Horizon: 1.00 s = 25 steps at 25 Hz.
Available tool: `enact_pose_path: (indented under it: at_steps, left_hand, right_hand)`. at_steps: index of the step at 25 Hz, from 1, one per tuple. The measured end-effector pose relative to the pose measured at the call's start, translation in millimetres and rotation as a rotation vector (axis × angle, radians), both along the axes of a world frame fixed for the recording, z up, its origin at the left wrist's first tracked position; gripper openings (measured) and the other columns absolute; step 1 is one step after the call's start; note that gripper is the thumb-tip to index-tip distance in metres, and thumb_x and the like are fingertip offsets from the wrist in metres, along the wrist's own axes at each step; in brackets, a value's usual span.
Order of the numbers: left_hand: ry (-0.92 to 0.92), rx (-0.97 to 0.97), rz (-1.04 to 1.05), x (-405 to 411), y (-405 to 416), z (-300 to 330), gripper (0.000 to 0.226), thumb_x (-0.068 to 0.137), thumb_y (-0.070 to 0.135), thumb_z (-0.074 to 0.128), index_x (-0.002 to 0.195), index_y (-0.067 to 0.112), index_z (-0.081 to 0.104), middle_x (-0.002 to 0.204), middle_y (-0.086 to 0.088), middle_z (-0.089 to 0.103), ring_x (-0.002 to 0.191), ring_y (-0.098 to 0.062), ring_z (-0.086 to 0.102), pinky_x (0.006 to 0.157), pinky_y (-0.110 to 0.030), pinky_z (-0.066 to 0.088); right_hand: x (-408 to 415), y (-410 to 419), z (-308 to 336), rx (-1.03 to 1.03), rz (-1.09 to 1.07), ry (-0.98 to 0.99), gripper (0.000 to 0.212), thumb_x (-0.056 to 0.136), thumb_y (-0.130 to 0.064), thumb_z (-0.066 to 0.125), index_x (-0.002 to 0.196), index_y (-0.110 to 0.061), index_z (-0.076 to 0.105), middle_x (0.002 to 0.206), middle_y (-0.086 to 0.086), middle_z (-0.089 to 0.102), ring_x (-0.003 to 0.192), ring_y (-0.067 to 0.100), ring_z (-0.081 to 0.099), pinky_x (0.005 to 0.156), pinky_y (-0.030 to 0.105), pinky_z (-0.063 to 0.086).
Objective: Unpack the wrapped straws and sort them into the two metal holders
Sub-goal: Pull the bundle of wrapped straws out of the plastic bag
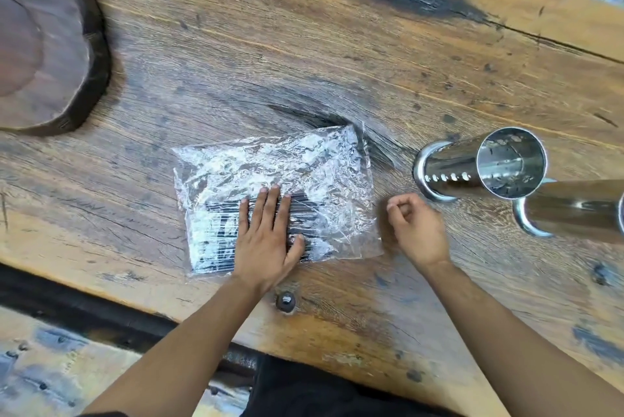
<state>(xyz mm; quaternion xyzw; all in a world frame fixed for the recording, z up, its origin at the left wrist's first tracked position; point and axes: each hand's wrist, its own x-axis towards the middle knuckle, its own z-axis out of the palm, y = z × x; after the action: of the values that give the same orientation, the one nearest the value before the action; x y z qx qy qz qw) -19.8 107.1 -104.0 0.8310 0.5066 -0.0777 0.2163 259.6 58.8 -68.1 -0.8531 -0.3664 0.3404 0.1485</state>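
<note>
Flat and spread, the person's left hand presses palm-down on the crinkled clear plastic packet of black straws, its straight fingers laid across the dark straws near the packet's middle and the thumb resting on the near right part of the wrap. Loosely curled, the right hand is just beside the packet's right edge; its fingertips are drawn together, but whether they pinch a bit of the plastic or nothing at all cannot be told through the motion blur.

Packet position: lying flat on the weathered, knotted wooden table, roughly at the centre, its long side running left to right, the straws bunched in its near half and the far half mostly crumpled film.

Right of the packet stand two tall shiny metal cylindrical holders with flared bases. Nearer the packet is the first metal holder, with a row of small holes near its base and its open mouth turned toward the viewer. Touching or just beside it, at the frame's right edge, is the second metal holder, only partly in view.

At the far left rests a dark round slab of wood with a rough bark edge, well apart from the packet. A dark metal bolt head sits in the table near the left wrist.
</note>
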Motion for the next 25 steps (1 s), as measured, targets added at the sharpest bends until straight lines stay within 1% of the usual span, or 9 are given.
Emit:
enact_pose_path:
  at_steps: [3, 5, 11, 14, 15, 17, 19, 23, 25]
  left_hand:
    - [-0.107, 0.058, 0.038, -5, -3, 8, 0.079, 0.099, 0.057, 0.037, 0.161, 0.007, 0.037, 0.173, -0.018, 0.028, 0.162, -0.031, 0.018, 0.132, -0.055, 0.003]
    - [-0.100, 0.101, 0.050, -12, -6, 11, 0.081, 0.098, 0.060, 0.041, 0.159, 0.007, 0.038, 0.171, -0.019, 0.031, 0.161, -0.033, 0.021, 0.132, -0.054, 0.001]
    - [0.096, 0.001, 0.043, -47, -5, 13, 0.124, 0.080, 0.097, 0.036, 0.169, 0.013, 0.012, 0.178, -0.013, 0.004, 0.165, -0.032, -0.001, 0.131, -0.061, -0.002]
    - [0.193, -0.113, -0.009, -52, -3, 12, 0.140, 0.067, 0.108, 0.029, 0.169, 0.017, -0.003, 0.178, -0.013, -0.010, 0.164, -0.033, -0.013, 0.130, -0.064, -0.003]
    - [0.226, -0.124, -0.018, -52, -3, 12, 0.142, 0.065, 0.109, 0.027, 0.168, 0.019, -0.010, 0.177, -0.014, -0.015, 0.162, -0.033, -0.018, 0.129, -0.063, -0.007]
    - [0.271, -0.115, -0.015, -47, -1, 11, 0.140, 0.064, 0.107, 0.029, 0.163, 0.022, -0.022, 0.176, -0.014, -0.019, 0.160, -0.032, -0.025, 0.127, -0.060, -0.018]
    - [0.269, -0.100, 0.008, -43, 4, 11, 0.140, 0.066, 0.105, 0.038, 0.161, 0.022, -0.022, 0.177, -0.014, -0.013, 0.159, -0.031, -0.025, 0.125, -0.057, -0.024]
    - [0.249, -0.098, -0.003, -40, 10, 11, 0.140, 0.065, 0.103, 0.040, 0.163, 0.022, -0.019, 0.178, -0.013, -0.003, 0.163, -0.032, -0.014, 0.127, -0.059, -0.019]
    - [0.223, -0.087, 0.008, -38, 10, 14, 0.140, 0.065, 0.099, 0.051, 0.168, 0.019, 0.001, 0.177, -0.014, 0.014, 0.164, -0.035, 0.004, 0.129, -0.061, -0.009]
  right_hand:
    - [-18, 6, 2, 0.029, 0.086, 0.241, 0.027, 0.100, -0.018, 0.056, 0.098, -0.045, 0.060, 0.084, -0.021, 0.072, 0.077, -0.006, 0.069, 0.066, 0.009, 0.053]
    - [-30, 13, -1, -0.027, 0.039, 0.399, 0.030, 0.102, -0.007, 0.053, 0.105, -0.035, 0.064, 0.098, -0.009, 0.073, 0.082, 0.010, 0.074, 0.071, 0.027, 0.062]
    - [-45, 36, -6, -0.173, -0.134, 0.762, 0.039, 0.093, 0.004, 0.066, 0.124, -0.020, 0.065, 0.099, 0.009, 0.072, 0.045, 0.010, 0.060, 0.038, 0.021, 0.046]
    - [-52, 42, -8, -0.094, 0.168, 0.634, 0.058, 0.083, -0.003, 0.081, 0.126, -0.038, 0.063, 0.113, -0.003, 0.058, 0.069, -0.003, 0.060, 0.052, 0.013, 0.050]
    - [-53, 43, -9, -0.056, 0.328, 0.520, 0.069, 0.078, -0.011, 0.086, 0.132, -0.042, 0.058, 0.119, -0.012, 0.046, 0.086, -0.011, 0.054, 0.069, 0.008, 0.051]
    - [-54, 46, -16, -0.023, 0.646, 0.265, 0.087, 0.075, -0.026, 0.089, 0.147, -0.044, 0.044, 0.130, -0.015, 0.031, 0.109, -0.009, 0.033, 0.101, 0.006, 0.029]
    - [-51, 49, -23, 0.011, 0.831, 0.122, 0.092, 0.078, -0.029, 0.085, 0.155, -0.039, 0.036, 0.148, -0.009, 0.028, 0.120, -0.003, 0.019, 0.108, 0.010, 0.015]
    - [-51, 53, -32, 0.032, 1.026, 0.004, 0.094, 0.083, -0.053, 0.074, 0.160, -0.027, 0.025, 0.157, -0.004, 0.023, 0.137, 0.011, 0.017, 0.124, 0.035, 0.015]
    - [-55, 55, -32, -0.033, 1.049, 0.045, 0.106, 0.082, -0.059, 0.072, 0.162, -0.030, 0.009, 0.155, -0.001, 0.024, 0.138, 0.016, 0.016, 0.121, 0.037, 0.010]
